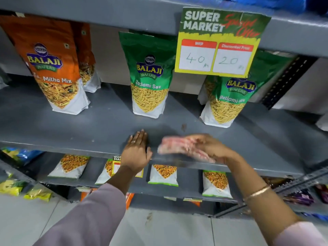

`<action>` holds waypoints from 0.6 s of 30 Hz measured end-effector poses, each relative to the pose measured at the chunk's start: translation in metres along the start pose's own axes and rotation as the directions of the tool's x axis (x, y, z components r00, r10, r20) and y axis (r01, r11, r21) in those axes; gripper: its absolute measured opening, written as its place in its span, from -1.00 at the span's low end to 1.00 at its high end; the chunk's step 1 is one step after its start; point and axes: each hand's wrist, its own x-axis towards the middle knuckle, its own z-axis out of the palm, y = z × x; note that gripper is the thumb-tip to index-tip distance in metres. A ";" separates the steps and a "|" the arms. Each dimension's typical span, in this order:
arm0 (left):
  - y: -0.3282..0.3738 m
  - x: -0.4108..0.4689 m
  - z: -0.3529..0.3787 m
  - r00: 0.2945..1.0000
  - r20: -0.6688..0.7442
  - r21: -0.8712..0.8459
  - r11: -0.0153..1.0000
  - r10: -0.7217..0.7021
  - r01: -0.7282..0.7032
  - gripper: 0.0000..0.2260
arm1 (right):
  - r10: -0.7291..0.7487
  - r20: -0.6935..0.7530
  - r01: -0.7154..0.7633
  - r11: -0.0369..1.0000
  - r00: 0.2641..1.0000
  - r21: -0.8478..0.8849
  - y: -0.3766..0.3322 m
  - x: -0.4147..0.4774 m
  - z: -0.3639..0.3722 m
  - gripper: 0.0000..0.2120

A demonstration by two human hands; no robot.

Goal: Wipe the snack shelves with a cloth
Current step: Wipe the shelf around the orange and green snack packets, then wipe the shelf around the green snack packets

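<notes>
A grey metal shelf runs across the head view at chest height. My left hand lies flat and open on its front edge, fingers pointing away from me. Just to its right, my right hand grips a pink and white cloth pressed on the shelf's front lip; both are motion-blurred. Behind them stand an orange Mitha Mix pouch at the left, a green Ratlami Sev pouch in the middle and a second green pouch at the right.
A green and yellow price sign hangs from the shelf above. A small brown stain marks the shelf behind the cloth. Lower shelves hold more snack packets. A perforated upright stands at the right. Pale floor tiles lie below.
</notes>
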 end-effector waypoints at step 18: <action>-0.002 0.001 0.007 1.000 -0.026 0.012 1.000 -0.001 0.001 -0.48 | -0.018 0.023 0.022 0.989 1.000 -0.147 -0.014 0.014 -0.026 -0.58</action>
